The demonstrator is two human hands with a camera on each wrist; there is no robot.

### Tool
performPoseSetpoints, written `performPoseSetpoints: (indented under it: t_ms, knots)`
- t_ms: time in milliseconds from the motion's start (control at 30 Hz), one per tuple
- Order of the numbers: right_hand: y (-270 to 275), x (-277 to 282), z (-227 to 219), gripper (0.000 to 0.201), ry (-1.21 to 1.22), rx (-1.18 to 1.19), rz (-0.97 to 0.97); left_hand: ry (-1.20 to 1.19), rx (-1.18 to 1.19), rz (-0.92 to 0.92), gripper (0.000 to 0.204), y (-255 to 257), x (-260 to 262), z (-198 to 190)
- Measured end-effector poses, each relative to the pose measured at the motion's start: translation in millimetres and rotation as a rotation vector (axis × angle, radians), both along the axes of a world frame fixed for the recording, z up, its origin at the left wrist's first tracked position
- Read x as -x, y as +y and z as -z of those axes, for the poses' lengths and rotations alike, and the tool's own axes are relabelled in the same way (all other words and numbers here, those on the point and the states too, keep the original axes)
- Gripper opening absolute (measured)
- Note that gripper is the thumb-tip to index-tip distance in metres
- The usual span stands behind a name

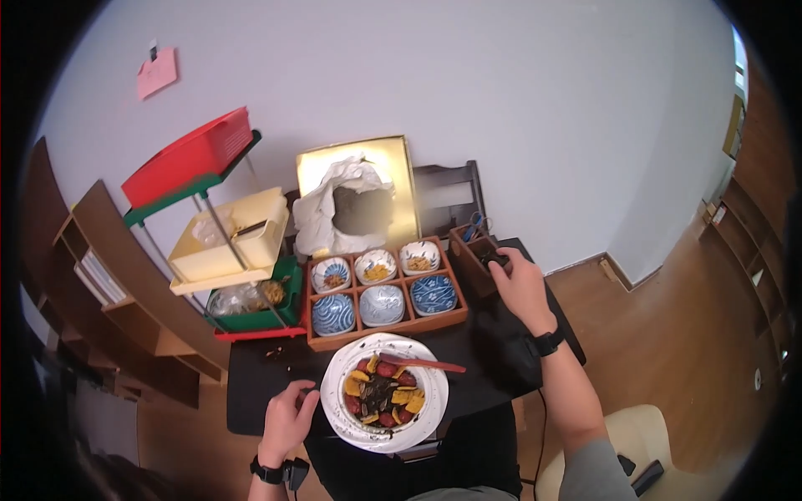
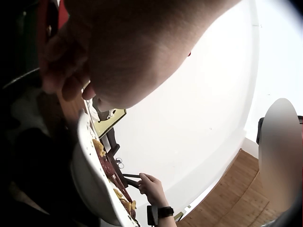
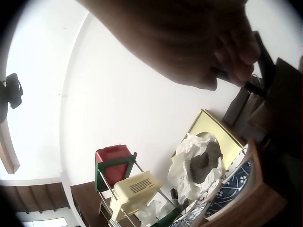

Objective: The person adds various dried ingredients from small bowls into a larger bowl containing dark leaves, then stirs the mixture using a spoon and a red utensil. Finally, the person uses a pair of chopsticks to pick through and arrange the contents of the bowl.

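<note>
At the right, my right hand (image 1: 520,288) pinches a dark, two-armed tool (image 2: 132,176) at the small wooden box (image 1: 473,259); its lower end is hidden. In the right wrist view that hand (image 3: 203,42) has its fingers curled round the black handle (image 3: 265,61). My left hand (image 1: 288,417) holds nothing, loosely bent just left of the white plate (image 1: 334,430); the left wrist view shows it (image 2: 113,56) above the bowl's side. A white bowl on the plate holds red pieces, yellow pieces and dark leaves, with a reddish-brown stick (image 1: 430,364) across its rim.
Behind the plate stands a wooden compartment tray (image 1: 334,341) with several patterned bowls. A gold box (image 1: 403,179) with white paper and a dark round item is behind it. A tiered rack (image 1: 225,250) stands left. Blue-handled scissors (image 1: 474,224) stick out of the wooden box.
</note>
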State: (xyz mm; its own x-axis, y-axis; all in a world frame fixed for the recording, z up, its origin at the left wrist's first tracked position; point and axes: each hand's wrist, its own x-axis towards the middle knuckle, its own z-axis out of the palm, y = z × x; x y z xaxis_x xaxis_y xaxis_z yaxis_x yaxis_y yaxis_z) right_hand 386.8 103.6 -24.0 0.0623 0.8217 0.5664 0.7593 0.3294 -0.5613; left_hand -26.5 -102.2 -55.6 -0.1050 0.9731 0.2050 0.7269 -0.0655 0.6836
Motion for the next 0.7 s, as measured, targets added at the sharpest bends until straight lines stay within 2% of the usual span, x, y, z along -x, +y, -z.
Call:
performPoseSetpoints:
  t_ms: [133, 167, 267, 300, 700]
  knots:
    - [-8, 7, 9, 0.028, 0.039, 0.017, -0.083, -0.077, 0.135, -0.012, 0.024, 3, 2, -6]
    - [-7, 8, 13, 0.029, 0.035, 0.037, -0.076, -0.071, 0.096, 0.058, 0.026, 6, 6, 2]
    - [-8, 10, 18, 0.036, 0.001, 0.057, -0.114, -0.139, 0.111, 0.097, 0.027, 14, -3, 2]
    - [-10, 12, 18, 0.037, 0.008, 0.077, -0.131, -0.108, 0.185, 0.072, 0.028, 15, -8, -4]
    - [-12, 20, 40, 0.045, 0.067, 0.155, -0.273, -0.028, 0.125, 0.007, 0.027, 17, -19, 3]
